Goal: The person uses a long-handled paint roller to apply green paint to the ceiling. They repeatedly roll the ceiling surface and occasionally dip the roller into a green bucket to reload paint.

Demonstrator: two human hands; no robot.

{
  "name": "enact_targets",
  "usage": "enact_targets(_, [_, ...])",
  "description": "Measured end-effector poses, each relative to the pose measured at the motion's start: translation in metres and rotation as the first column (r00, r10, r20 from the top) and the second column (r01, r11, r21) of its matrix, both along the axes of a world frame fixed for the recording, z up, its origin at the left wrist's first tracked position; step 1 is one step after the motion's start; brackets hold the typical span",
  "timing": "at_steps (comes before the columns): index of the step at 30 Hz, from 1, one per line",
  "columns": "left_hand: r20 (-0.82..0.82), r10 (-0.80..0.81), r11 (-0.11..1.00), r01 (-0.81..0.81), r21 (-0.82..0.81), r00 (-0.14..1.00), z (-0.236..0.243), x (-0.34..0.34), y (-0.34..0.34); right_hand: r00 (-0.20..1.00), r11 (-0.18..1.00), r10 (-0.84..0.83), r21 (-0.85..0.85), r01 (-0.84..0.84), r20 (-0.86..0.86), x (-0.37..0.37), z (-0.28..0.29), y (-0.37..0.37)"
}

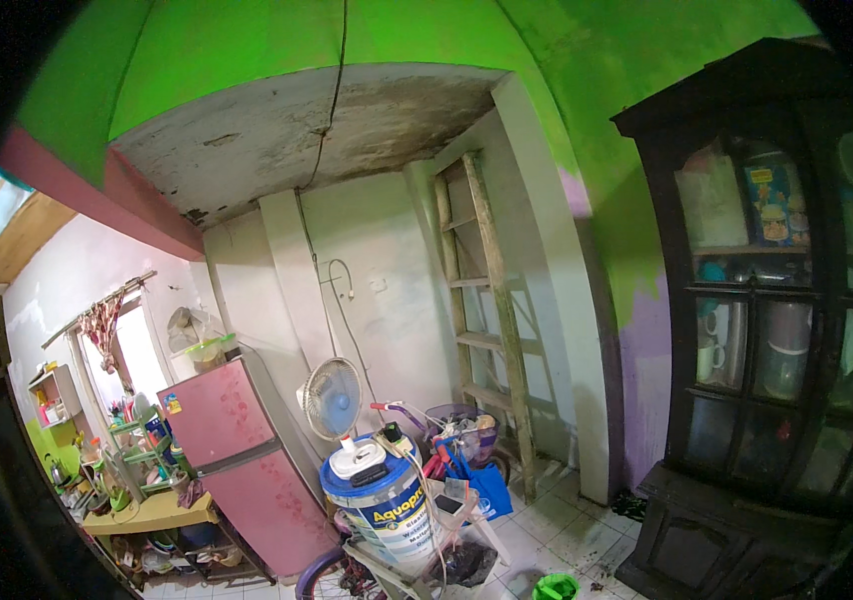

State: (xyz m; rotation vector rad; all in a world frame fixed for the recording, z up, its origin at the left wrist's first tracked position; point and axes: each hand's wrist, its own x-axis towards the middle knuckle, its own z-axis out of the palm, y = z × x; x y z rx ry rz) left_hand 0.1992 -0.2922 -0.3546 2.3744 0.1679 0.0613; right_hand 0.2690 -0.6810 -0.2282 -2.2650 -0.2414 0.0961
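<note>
The room has bright green paint up high (277, 35), and the low ceiling (317, 125) at twelve o'clock is gray, rough and stained. Under it, white walls (387, 250) run back, and pale square tiles (542, 525) cover the floor.

You show no left hand and no right hand here, so I cannot tell if they are letting go, clenched or holding something. That means I can't tell what is done or what is left, either. The nearest big thing is a round bucket (392, 515), between six and seven o'clock, on a white plastic stand (402, 580). A fan (334, 398) already stands on its blue lid (340, 480), with a round wire cage (a bit like a big lollipop).

A soft blue bag (493, 490) hangs just beside the bucket, near half past five. A bike basket (477, 425) sits behind that bag. At eight o'clock is a smooth pink fridge (232, 425) with flower shapes, and next to it a yellow table (152, 513). Near the middle, a rough ladder (500, 300) leans on the wall. At three o'clock stands a dark cabinet (669, 270) with glass doors and cups inside. Something bright green (555, 588) peeks up at five o'clock.
</note>
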Motion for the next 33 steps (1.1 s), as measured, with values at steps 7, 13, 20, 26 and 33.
enact_targets(7, [-0.011, -0.001, 1.000, 0.001, 0.004, 1.000, -0.003, 0.008, -0.015, 1.000, 1.000, 0.002, 0.014, -0.002, -0.005, 0.008, -0.001, -0.013])
enact_targets(13, [-0.023, -0.042, 0.999, 0.042, -0.002, 0.999, -0.009, 0.020, -0.033, 1.000, 1.000, -0.019, 0.020, 0.020, -0.011, 0.009, -0.005, -0.031])
enact_targets(20, [-0.028, -0.139, 0.990, 0.139, -0.005, 0.990, -0.020, 0.035, -0.059, 0.998, 0.998, -0.057, 0.025, 0.058, -0.019, 0.003, -0.012, -0.052])
enact_targets(26, [0.002, -0.335, 0.942, 0.335, -0.010, 0.942, -0.029, 0.058, -0.092, 0.994, 0.994, -0.103, 0.033, 0.104, -0.021, -0.006, -0.016, -0.065])
enact_targets(33, [0.244, -0.342, 0.738, 0.420, -0.528, 0.907, 0.023, 0.124, -0.150, 0.990, 0.989, -0.141, 0.056, 0.140, 0.019, -0.004, -0.024, -0.066])
